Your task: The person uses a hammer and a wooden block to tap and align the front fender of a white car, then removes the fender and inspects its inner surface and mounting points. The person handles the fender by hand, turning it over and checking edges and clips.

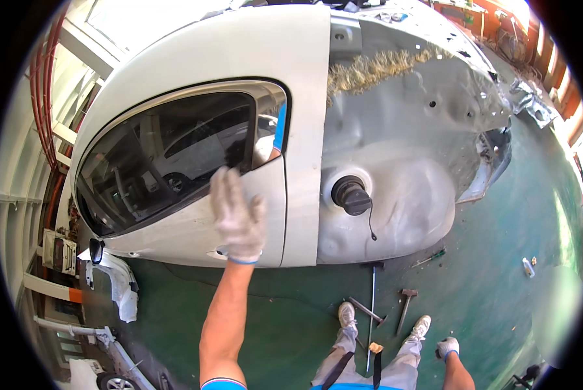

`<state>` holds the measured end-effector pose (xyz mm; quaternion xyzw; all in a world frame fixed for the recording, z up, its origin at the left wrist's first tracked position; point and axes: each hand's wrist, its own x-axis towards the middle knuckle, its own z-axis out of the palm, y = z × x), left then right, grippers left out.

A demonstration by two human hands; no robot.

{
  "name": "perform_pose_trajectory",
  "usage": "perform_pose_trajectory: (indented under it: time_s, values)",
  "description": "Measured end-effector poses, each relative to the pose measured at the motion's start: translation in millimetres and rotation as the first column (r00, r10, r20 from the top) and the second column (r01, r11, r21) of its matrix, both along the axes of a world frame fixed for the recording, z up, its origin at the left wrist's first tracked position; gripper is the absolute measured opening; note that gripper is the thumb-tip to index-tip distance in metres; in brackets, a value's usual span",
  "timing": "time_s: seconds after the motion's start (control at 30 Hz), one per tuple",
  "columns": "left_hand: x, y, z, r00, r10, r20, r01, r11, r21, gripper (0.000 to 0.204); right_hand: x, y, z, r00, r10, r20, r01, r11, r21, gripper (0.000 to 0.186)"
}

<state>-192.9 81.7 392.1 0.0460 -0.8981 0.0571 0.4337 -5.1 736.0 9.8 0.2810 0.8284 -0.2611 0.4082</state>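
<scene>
My left hand (238,218), in a pale glove, is raised with fingers extended over the white car door (307,130), below its dark window (174,156), blurred at the fingertips. Whether it touches the panel I cannot tell. To the right is a bare, dented metal body section (402,143) with a black filler cap (356,200) and a ragged strip of yellowish material (382,68). My gloved right hand (447,348) hangs low at the right with curled fingers; anything inside is hidden.
Hammers (406,296), a long bar (372,325) and a screwdriver (428,258) lie near my feet on the green floor (499,273). A detached white panel (119,286) lies left of the car; torn metal (535,107) juts out at the right. Metal equipment (109,344) stands lower left.
</scene>
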Motion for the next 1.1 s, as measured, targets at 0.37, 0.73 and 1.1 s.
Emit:
perform_pose_trajectory:
  time_s: [0.37,0.73,1.1]
  values:
    - [6.3,43.1,-82.0,0.975,-0.015,0.221,0.045,0.99,-0.132,0.071,5.4,-51.4,56.8,0.928,-0.368,-0.052,0.317,0.859,-0.402,0.022]
    - [261.8,117.7,-256.6,0.209,-0.138,0.968,-0.674,0.697,0.245,0.068,15.4,-9.8,75.2,0.905,-0.3,-0.301,0.209,0.931,-0.298,0.025]
    - [537.7,198.4,-279.6,0.01,-0.319,0.948,-0.628,0.736,0.254,0.027,30.7,152.1,-105.7,0.445,0.891,-0.087,-0.865,0.453,0.219,0.017]
